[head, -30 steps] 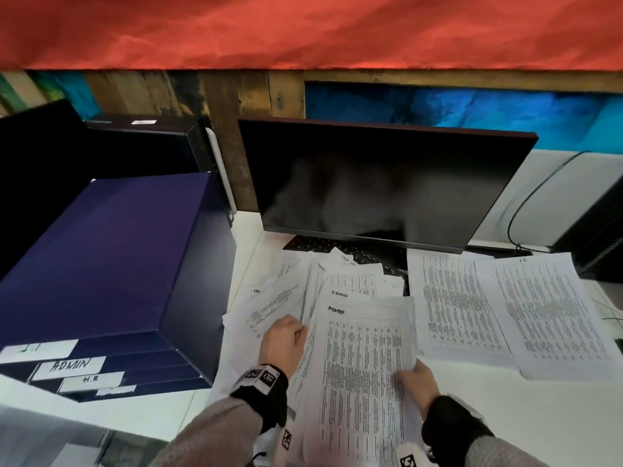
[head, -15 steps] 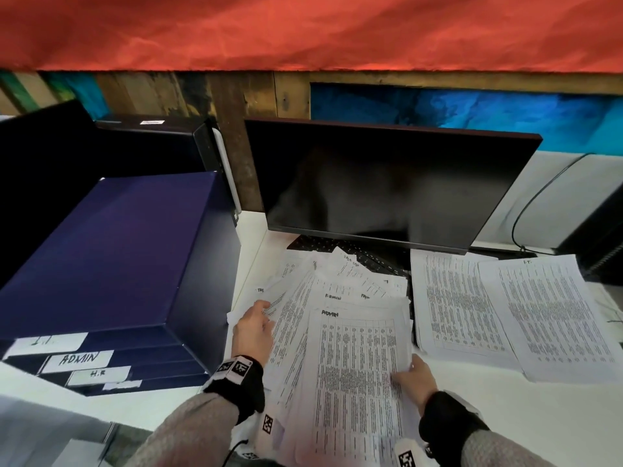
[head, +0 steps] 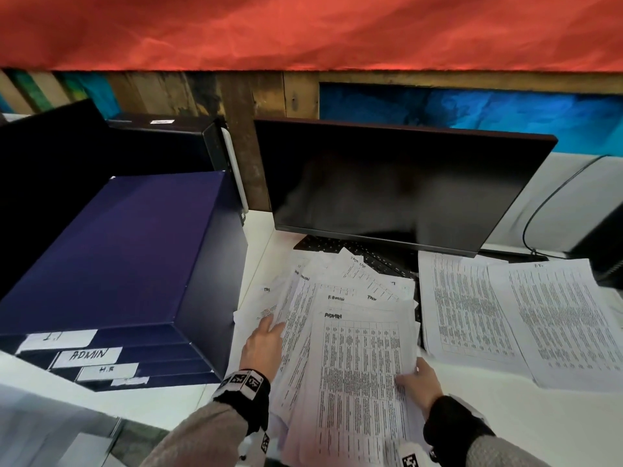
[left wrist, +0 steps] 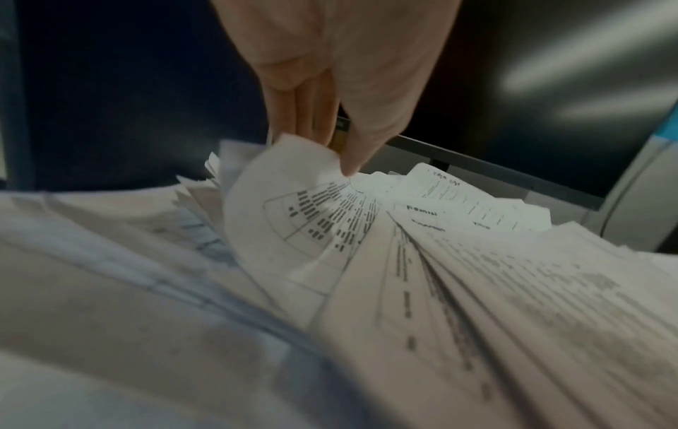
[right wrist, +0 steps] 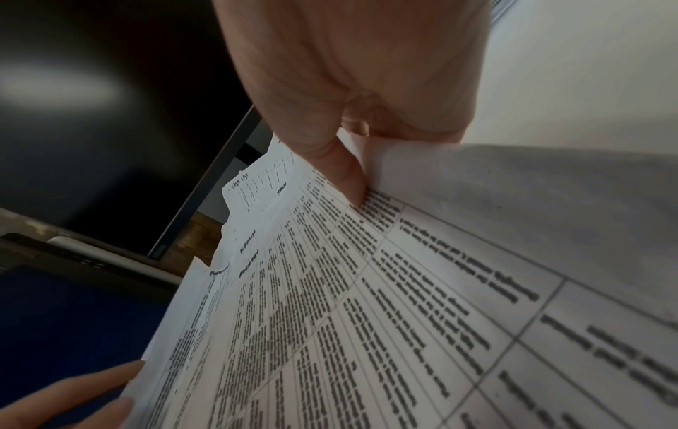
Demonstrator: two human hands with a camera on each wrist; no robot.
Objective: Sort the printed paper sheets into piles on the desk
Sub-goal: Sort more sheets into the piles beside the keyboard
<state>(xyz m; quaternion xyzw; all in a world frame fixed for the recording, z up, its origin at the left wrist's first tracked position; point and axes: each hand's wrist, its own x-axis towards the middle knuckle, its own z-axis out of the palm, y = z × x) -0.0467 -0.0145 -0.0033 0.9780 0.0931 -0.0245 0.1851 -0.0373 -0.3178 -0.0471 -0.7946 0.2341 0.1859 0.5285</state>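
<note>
Left hand [head: 263,345] pinches the curled corner of one sheet [left wrist: 293,209] at the left edge of the fan [head: 340,332], thumb on top, fingers beneath. Right hand [head: 418,382] grips the right edge of the ADMIN sheet [head: 360,382], thumb on the print, fingers hidden under the paper. The fan lies on the desk [head: 505,426] in front of the monitor [head: 397,187], partly over the keyboard [head: 364,254].

Change: a second ago the left hand lay further right, on the middle of the sheets; it has slid out to the left edge and the sheets are more spread, so more headers show ("ADMIN" on at least two). Looks like headers are being exposed to pick the next sheet for a pile; no sheet has left the fan yet.

Piles: two piles [head: 519,318] lie right of the fan, overlapping each other; the right one has a small header, too small to read.

Containers: tray box [head: 111,251] at left, slots labelled ADMIN, H.R and one unclear. Slot contents not visible.
</note>
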